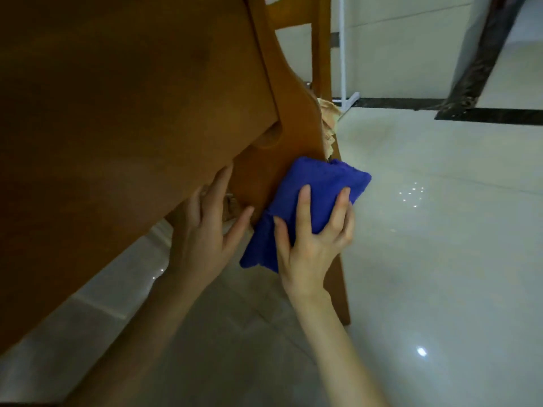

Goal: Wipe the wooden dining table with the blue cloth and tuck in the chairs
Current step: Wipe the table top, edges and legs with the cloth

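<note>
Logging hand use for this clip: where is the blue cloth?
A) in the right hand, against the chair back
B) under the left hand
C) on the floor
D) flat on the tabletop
A: the right hand curls its fingers over the blue cloth, pressed on the chair back; the left hand holds no cloth.

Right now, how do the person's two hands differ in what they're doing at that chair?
The left hand holds nothing, its fingers straight and spread against the chair; the right hand grips the blue cloth with bent fingers. The left hand lies nearer the table; the right hand lies on the chair's outer side. Both are at the chair's back.
</note>
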